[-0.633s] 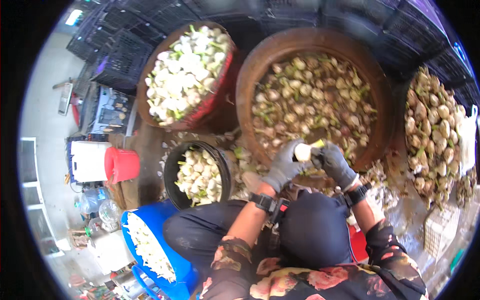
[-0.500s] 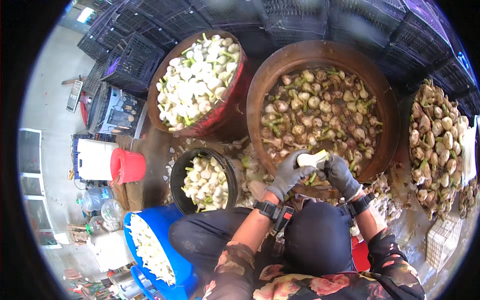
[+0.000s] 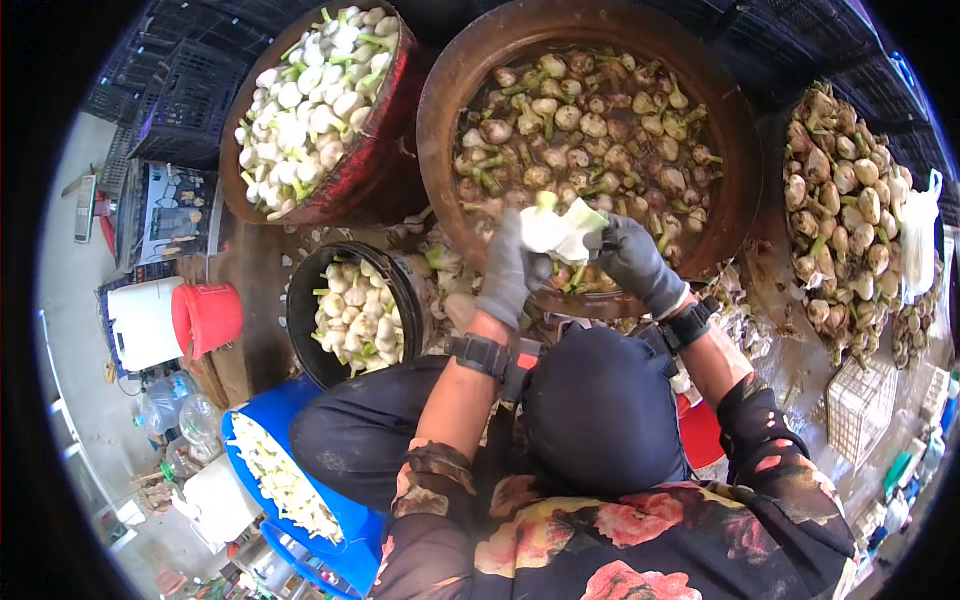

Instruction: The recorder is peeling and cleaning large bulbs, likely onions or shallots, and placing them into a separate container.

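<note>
Firm on the Left, Light on the Right

Nearest, in front of the flowered clothing (image 3: 640, 535), note a dark-clad knee (image 3: 605, 415) just below the work. At near left, past the other leg (image 3: 360, 430), find a blue bin (image 3: 360, 560) of pale cuttings (image 3: 285, 480); a little farther, a black bucket (image 3: 403, 290) partly filled with cleaned-looking bulbs (image 3: 355, 315).

Ahead of the knee, over the near side of a brown basin (image 3: 440, 130), look to the garlic bulb (image 3: 541, 233), raised between both gloved hands. In the left hand (image 3: 508, 272), fingers clamped around the bulb; in the right hand (image 3: 643, 265), fingers seemingly pinched on a pale flap (image 3: 582, 237) beside it, too blurred to tell skin from stem. Best, probably, to grip firmly on the left without crushing, draw the flap low along the bulb rather than straight outward, and turn the bulb slightly between pulls. Advisable also to work well clear of the wet, soiled bulbs (image 3: 590, 125) in the basin, for a drier grip.

Farther right, a heap of unpeeled-looking garlic (image 3: 850, 220); far left, a red tub (image 3: 375, 175) piled with white bulbs (image 3: 315, 105). Beyond, stacked dark crates (image 3: 185, 100).
</note>
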`<state>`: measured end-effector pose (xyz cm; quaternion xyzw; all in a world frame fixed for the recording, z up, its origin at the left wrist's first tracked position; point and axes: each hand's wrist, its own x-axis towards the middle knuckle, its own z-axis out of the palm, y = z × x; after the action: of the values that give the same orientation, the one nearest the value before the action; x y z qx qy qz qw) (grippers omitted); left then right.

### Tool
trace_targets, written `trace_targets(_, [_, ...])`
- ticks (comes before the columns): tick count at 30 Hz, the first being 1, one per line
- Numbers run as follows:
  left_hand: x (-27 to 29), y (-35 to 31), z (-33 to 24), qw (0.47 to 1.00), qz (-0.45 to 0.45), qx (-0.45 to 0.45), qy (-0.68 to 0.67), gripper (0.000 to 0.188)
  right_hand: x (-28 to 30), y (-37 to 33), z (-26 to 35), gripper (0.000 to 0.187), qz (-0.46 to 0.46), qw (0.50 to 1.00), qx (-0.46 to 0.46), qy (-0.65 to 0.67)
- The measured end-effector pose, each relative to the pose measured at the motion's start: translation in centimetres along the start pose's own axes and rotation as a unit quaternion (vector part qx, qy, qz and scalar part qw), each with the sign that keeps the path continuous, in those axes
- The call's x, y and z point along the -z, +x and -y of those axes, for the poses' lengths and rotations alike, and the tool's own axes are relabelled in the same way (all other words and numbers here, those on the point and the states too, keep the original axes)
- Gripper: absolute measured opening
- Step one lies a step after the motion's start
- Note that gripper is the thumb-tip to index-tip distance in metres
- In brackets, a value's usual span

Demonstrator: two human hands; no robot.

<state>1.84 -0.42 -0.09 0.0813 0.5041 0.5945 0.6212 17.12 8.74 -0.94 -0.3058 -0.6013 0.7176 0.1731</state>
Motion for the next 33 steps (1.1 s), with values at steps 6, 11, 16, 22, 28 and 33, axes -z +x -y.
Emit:
trace_targets(6, [0.7, 0.1, -1.0, 0.956, -0.154, -0.022, 0.249, 0.049, 0.1, -0.7, -0.2, 0.010, -0.066, 0.923, 0.219, -0.311])
trace_targets(11, [1.2, 0.0, -0.2, 0.882, -0.176, -0.211, 0.384, 0.028, -0.4, -0.5, 0.8, 0.011, 0.052, 0.969, 0.101, -0.221])
trace_targets(16, [-0.5, -1.3, -2.2, 0.958, -0.021, -0.104, 0.267, 0.021, 2.6, -2.9, -0.5, 0.022, -0.115, 0.989, 0.063, -0.068])
trace_targets(22, [3.3, -1.9, -2.8, 0.986, 0.130, -0.095, 0.045, 0.035, 7.7, -10.7, 1.3, 0.024, -0.249, 0.938, 0.015, -0.241])
trace_targets(28, [3.6, -0.6, -6.1, 0.986, 0.057, -0.120, -0.103, 0.031, 10.7, -16.8, 2.5, 0.024, 0.055, 0.799, -0.387, -0.457])
trace_targets(33, [2.2, -0.5, -5.1, 0.975, 0.094, -0.072, 0.187, 0.031, 6.5, -11.8, 4.7, 0.038, -0.118, 0.928, -0.167, -0.310])
